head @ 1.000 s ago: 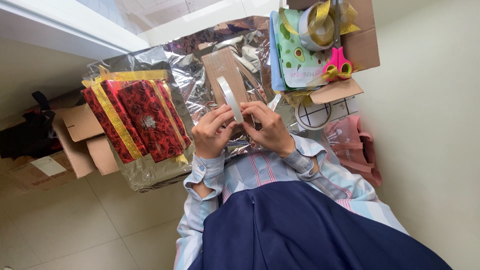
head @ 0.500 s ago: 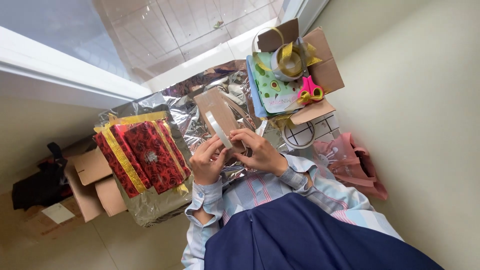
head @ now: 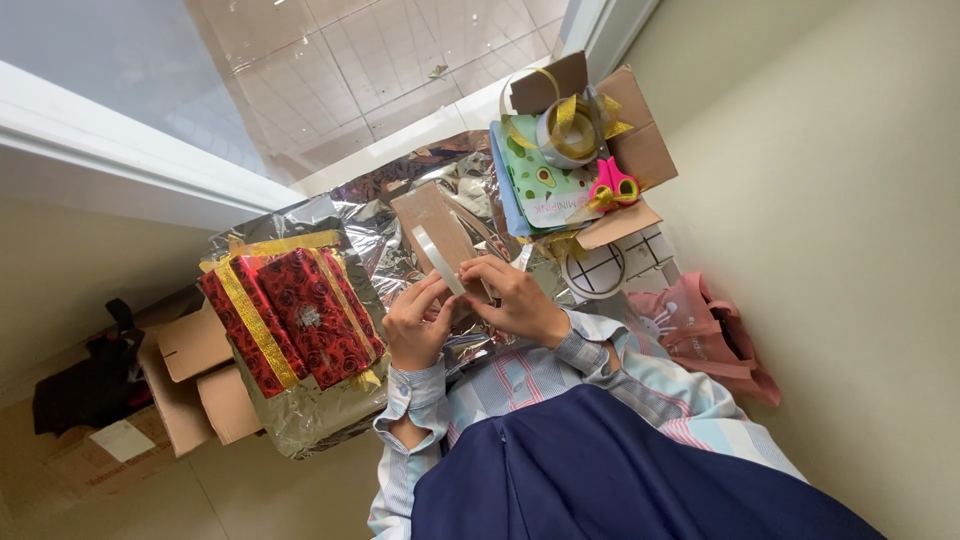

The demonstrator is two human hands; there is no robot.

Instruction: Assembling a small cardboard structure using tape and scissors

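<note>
Silver foil wrapping (head: 300,225) is lying spread and crinkling across the work surface, with pale floor tiles showing beyond a white sill at its far edge. Both hands are working just above the near edge of that foil. The left hand (head: 418,328) is curling its fingers together around the lower end of a roll of clear tape (head: 437,258), thumb and fingertips pinching its rim. The right hand (head: 515,300) is closing over the same roll from the other side, fingertips pressed on the band as if picking at it; whether a loose end is lifting I cannot tell. The roll is standing edge-on, tilting toward the far edge, right in front of a plain brown cardboard box (head: 432,222) resting on the foil.

Trouble I'm watching for: with both grips so narrow, the roll could be slipping out and dropping onto the foil, or a freed strip could be folding back and sticking to itself or to the fingers. The foil looks thin, and stray tape landing there might be tearing it on removal.

At the left edge a red rose-patterned gift box with gold ribbon (head: 290,318) is sitting well apart from the hands. At the far right corner an open carton (head: 640,150) is holding gold ribbon spools and pink scissors (head: 612,184).
</note>
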